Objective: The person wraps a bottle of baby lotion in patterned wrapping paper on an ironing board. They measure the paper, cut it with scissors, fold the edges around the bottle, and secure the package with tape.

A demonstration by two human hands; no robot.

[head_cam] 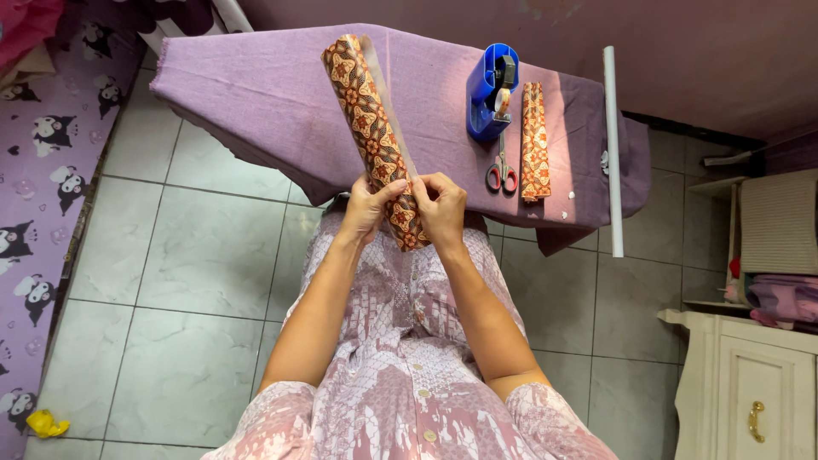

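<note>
1. Roll [375, 140], head view: a long tube wrapped in brown-orange patterned paper lies slanted on the purple-covered worktop [256, 85]. Its far end points up and left; its near end overhangs the worktop's front edge toward the person. A pale strip of paper edge runs along its right side.

2. Left hand [368, 209]: clenched on the near end from the left, thumb lying across the patterned paper.

3. Right hand [443, 209]: grasping the same end from the right, fingers curled over the paper. The two hands sit just beside each other, touching or almost so.

4. Position relative to grip: both grips hold only the near end. Most of the roll extends away from them, resting on the worktop.

5. Judgement on method: the end looks to be under folding or closing. Keeping the far length flat on the worktop should stop the tube turning. Thumbs ought to press the paper tight before any crease, or the wrap may slacken.

6. Surroundings: a blue tape dispenser [490, 89], red-handled scissors [502, 170], a smaller wrapped piece [534, 140] and a white rod [613, 145] lie to the right, well apart from the hands.
</note>
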